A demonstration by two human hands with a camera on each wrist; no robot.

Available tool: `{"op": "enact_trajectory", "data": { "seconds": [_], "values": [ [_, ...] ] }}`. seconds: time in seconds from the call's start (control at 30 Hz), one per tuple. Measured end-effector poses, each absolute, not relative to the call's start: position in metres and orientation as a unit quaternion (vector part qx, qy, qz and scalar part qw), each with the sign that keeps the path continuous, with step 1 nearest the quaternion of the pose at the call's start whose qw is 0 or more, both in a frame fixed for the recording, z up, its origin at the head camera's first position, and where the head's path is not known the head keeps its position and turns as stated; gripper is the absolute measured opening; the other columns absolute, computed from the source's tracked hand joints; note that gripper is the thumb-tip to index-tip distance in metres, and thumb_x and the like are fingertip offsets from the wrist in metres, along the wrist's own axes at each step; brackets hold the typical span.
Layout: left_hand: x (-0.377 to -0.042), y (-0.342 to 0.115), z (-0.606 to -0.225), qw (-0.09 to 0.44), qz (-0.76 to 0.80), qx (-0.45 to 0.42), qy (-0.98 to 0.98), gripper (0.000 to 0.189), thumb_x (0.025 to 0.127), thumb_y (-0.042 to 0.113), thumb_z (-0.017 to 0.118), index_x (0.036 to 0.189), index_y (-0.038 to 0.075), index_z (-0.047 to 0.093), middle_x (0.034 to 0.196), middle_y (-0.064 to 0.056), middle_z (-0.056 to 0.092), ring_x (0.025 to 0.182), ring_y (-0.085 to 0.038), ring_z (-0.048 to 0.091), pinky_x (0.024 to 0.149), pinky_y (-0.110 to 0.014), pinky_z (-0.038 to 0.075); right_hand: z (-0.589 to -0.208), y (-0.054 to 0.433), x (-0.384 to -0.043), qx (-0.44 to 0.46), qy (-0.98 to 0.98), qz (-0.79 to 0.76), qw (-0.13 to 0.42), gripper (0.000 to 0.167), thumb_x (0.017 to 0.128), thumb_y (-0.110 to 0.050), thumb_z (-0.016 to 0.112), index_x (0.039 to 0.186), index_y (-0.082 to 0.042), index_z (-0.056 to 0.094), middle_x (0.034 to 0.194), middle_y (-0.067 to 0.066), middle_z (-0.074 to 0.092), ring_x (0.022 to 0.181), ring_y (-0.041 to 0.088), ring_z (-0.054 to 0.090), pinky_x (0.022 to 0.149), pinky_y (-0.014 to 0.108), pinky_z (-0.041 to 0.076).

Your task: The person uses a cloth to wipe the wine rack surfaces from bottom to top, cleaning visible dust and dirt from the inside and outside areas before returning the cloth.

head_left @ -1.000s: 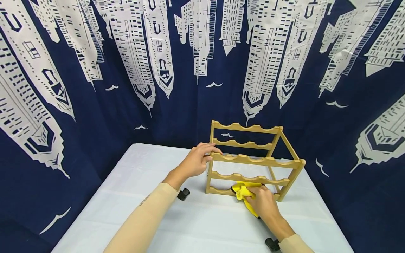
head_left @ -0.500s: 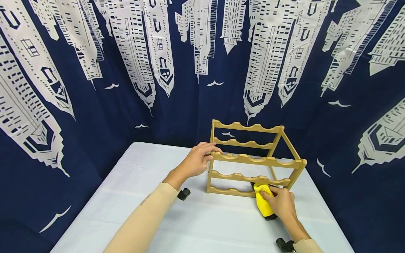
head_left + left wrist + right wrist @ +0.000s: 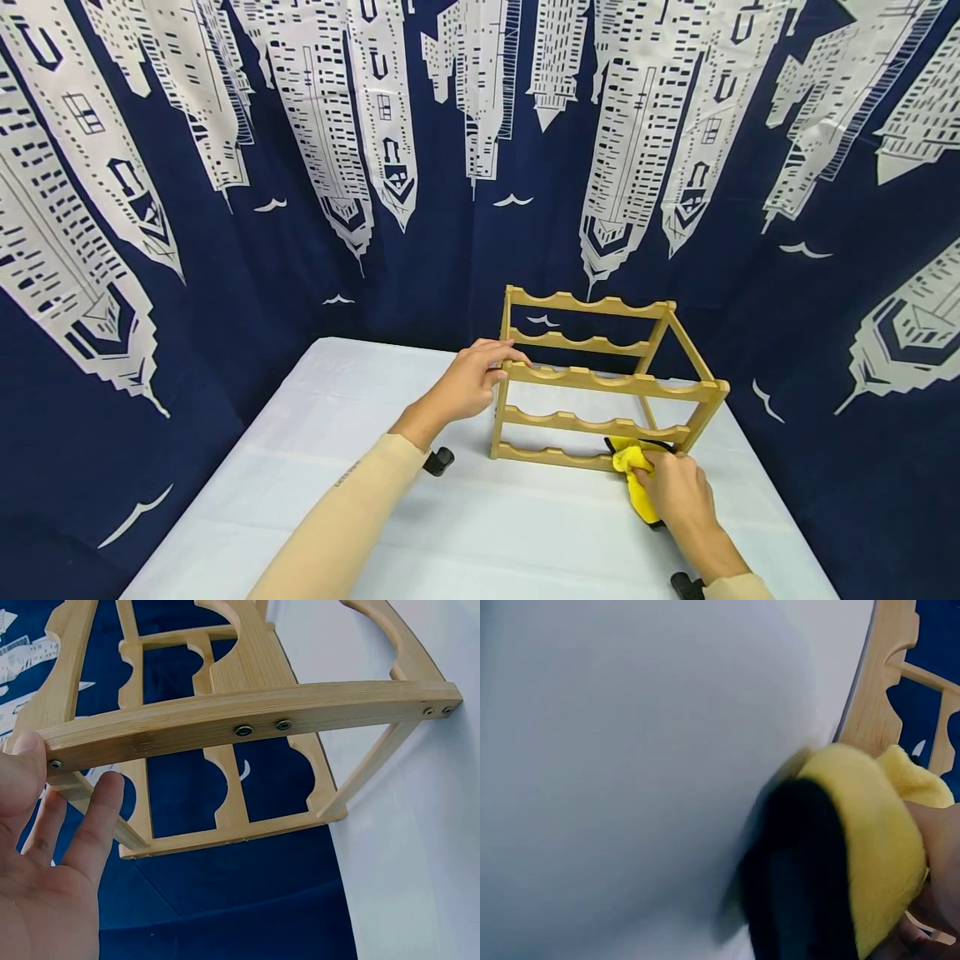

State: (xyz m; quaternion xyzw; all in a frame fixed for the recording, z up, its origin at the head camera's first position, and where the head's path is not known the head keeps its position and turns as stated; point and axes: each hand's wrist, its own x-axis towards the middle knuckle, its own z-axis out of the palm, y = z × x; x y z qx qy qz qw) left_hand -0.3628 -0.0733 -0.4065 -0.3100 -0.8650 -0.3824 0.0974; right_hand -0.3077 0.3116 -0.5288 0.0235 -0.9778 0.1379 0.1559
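A wooden wine rack [image 3: 577,377] with scalloped rails stands on the white table. At its upper front left corner, my left hand [image 3: 468,379] holds the frame. The left wrist view shows the thumb against the side post [image 3: 187,724], with the other fingers around the corner. My right hand [image 3: 678,492] grips a bunched yellow cloth [image 3: 633,458] with dark edging against the right end of the lowest front rail. Seen from the right wrist, the cloth [image 3: 877,847] folds over and covers part of that hand.
The white-covered table [image 3: 450,525] extends in front and to the left of the rack. A dark blue curtain [image 3: 450,275] printed with white buildings hangs behind and on both sides. Black wrist devices [image 3: 438,461] sit at both wrists.
My right hand has moved the yellow cloth rightward along the lowest front rail, from its middle to its right end. My left hand and the wine rack have stayed in place.
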Motion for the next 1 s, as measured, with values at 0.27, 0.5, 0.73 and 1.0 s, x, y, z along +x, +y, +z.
{"op": "enact_trajectory", "data": {
  "seconds": [0.27, 0.5, 0.73, 1.0],
  "values": [
    [-0.363, -0.070, -0.410, 0.100, -0.380, -0.312, -0.865, 0.043, 0.114, -0.003, 0.063, 0.143, 0.025, 0.078, 0.178, -0.010, 0.058, 0.165, -0.036, 0.054, 0.138, -0.063, 0.047, -0.529, 0.318, -0.297, 0.015, -0.976, 0.107, 0.189, 0.035, 0.100, -0.010, 0.089, 0.132, 0.003, 0.082, 0.117, 0.037, 0.080, 0.105, 0.055, 0.075, 0.079, 0.078, 0.064],
    [-0.361, -0.070, -0.412, 0.104, -0.385, -0.308, -0.864, 0.044, 0.113, -0.004, 0.065, 0.143, 0.025, 0.079, 0.179, -0.011, 0.058, 0.164, -0.036, 0.056, 0.137, -0.062, 0.048, -0.534, 0.318, -0.285, 0.066, -0.930, 0.169, 0.320, 0.041, 0.084, 0.002, 0.098, 0.123, 0.005, 0.086, 0.112, 0.029, 0.085, 0.099, 0.048, 0.077, 0.080, 0.072, 0.065],
    [-0.362, -0.071, -0.411, 0.112, -0.389, -0.309, -0.861, 0.045, 0.112, -0.007, 0.066, 0.143, 0.023, 0.079, 0.177, -0.011, 0.059, 0.164, -0.036, 0.056, 0.136, -0.062, 0.050, -0.533, 0.316, -0.278, 0.179, -0.856, 0.222, 0.430, 0.045, 0.077, 0.007, 0.093, 0.121, 0.002, 0.086, 0.108, 0.017, 0.086, 0.100, 0.034, 0.068, 0.092, 0.030, 0.053],
    [-0.364, -0.072, -0.411, 0.116, -0.396, -0.308, -0.857, 0.047, 0.111, -0.009, 0.066, 0.142, 0.024, 0.080, 0.176, -0.011, 0.060, 0.164, -0.036, 0.057, 0.134, -0.061, 0.053, -0.504, 0.293, -0.286, 0.255, -0.770, 0.277, 0.515, 0.048, 0.081, 0.011, 0.081, 0.128, 0.008, 0.083, 0.110, 0.026, 0.082, 0.103, 0.044, 0.067, 0.121, 0.004, 0.041]
  ]
}}
